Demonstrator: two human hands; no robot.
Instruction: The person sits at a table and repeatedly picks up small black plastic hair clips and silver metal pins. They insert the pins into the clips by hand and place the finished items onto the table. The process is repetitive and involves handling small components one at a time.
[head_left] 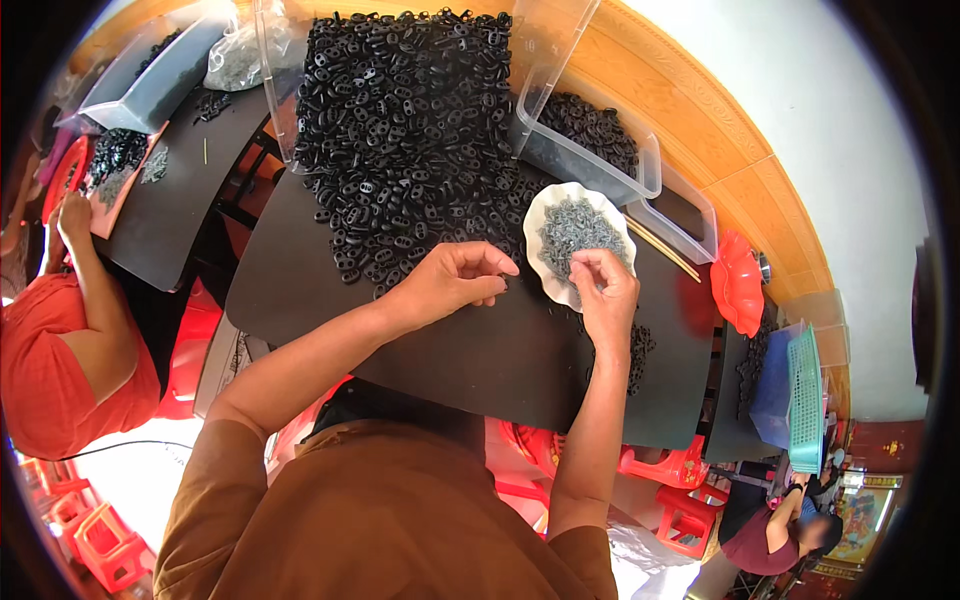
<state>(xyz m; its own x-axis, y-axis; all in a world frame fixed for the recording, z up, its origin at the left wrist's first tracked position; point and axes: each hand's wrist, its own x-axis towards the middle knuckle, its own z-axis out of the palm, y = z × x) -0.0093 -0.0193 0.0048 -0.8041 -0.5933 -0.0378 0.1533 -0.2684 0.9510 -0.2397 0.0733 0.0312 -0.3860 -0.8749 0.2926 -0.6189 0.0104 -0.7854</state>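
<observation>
One left hand (448, 280), grip unclear; right hand (610, 292), fingertips together, over white bowl (534, 240); clear bin (545, 58) faintly marked

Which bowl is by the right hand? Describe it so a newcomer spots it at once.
On the dark table, find the big heap of black pieces, then look just right of its lower part. There, partly behind the person's right hand, is a wavy-rimmed bowl of small translucent grey pieces. Its white colour sets it apart from the red wavy-edged dish farther right.
</observation>
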